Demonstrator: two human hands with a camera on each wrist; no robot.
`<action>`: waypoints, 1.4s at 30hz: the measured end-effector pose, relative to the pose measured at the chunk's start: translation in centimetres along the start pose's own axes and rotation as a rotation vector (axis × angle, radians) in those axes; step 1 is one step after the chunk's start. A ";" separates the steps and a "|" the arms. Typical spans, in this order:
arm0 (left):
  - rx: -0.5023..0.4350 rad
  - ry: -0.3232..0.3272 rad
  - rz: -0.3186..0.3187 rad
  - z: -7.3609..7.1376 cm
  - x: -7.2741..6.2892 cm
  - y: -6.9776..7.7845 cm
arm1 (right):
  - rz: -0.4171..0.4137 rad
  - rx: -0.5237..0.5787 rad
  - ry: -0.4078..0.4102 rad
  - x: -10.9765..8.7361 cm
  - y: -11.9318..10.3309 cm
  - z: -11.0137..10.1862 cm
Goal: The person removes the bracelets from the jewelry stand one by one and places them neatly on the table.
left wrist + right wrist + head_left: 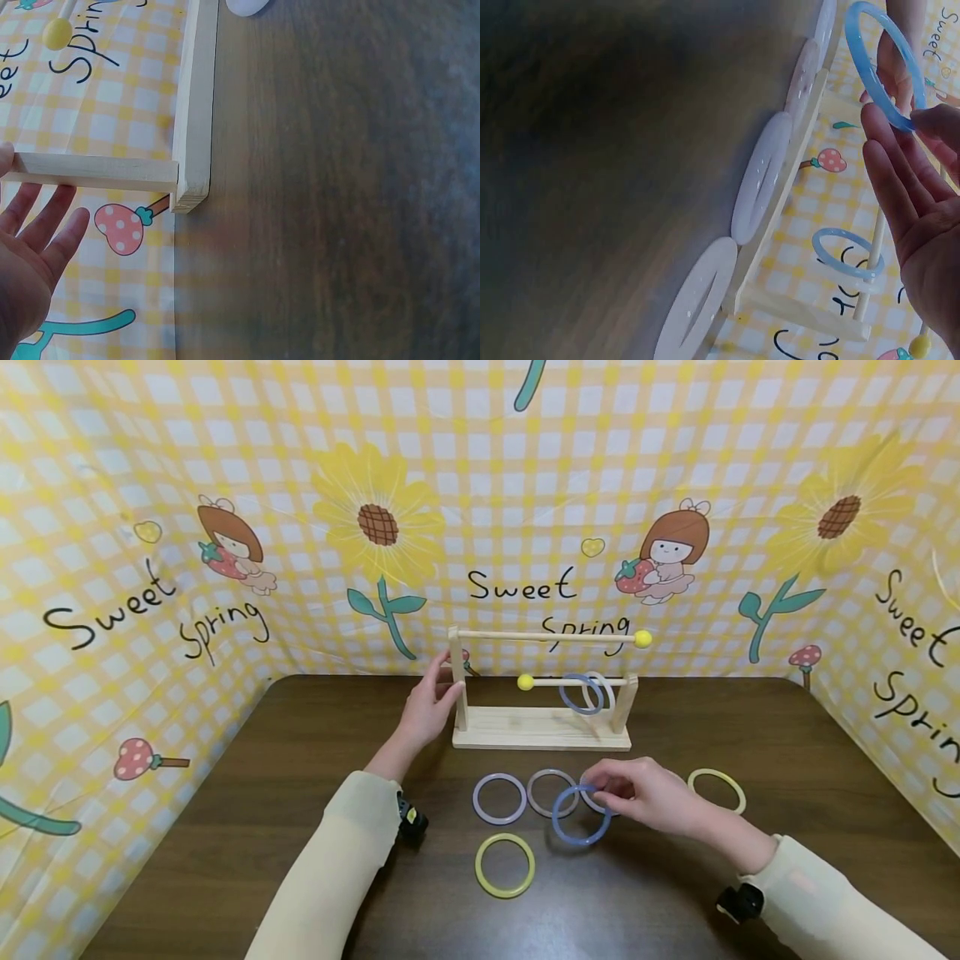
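Note:
A pale wooden stand [540,741] has two rods ending in yellow balls. My left hand [429,706] holds its left post [105,171], thumb on one side and fingers on the other. Between thumb and fingertips my right hand [651,795] pinches a blue ring [870,82], held up over the table in front of the stand. On the lower rod hang another blue ring [564,697] and a white ring [611,697]. Flat on the table lie a lavender ring [476,799] and a greyish ring [531,797]; a further pale ring is partly hidden by the right hand.
A yellow-green ring [505,893] lies nearer the front of the dark wooden table [225,860]. Right of the right hand, a pale yellow ring [742,797] rests near the forearm. Behind the table hangs a yellow checked cloth [495,527], close to the stand.

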State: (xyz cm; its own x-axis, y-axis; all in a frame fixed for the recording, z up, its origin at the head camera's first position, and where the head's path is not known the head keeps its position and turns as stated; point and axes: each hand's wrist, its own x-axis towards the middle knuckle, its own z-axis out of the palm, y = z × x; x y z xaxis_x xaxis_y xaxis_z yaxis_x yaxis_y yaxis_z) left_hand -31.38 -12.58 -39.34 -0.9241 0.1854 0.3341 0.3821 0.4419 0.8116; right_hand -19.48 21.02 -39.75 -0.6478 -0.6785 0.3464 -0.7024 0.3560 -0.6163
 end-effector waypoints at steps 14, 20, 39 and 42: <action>0.004 0.000 -0.012 0.0 0.0 0.1 | 0.046 -0.008 -0.170 0.8 0.4 1.7; 0.005 0.001 -0.014 0.1 0.0 0.1 | 0.049 0.008 -0.178 1.1 0.8 2.3; 0.004 0.005 0.007 0.1 0.1 -0.2 | 0.026 -0.118 -0.246 1.8 1.0 3.4; 0.001 0.006 0.000 0.1 0.2 -0.2 | 0.024 -0.119 -0.246 1.9 1.1 3.4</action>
State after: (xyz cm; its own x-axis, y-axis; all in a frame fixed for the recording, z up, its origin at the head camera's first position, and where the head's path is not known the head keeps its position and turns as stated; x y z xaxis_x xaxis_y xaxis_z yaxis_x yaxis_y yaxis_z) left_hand -31.64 -12.57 -39.51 -0.9241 0.1803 0.3368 0.3820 0.4431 0.8110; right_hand -20.44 17.94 -42.21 -0.5841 -0.7992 0.1414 -0.7266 0.4372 -0.5300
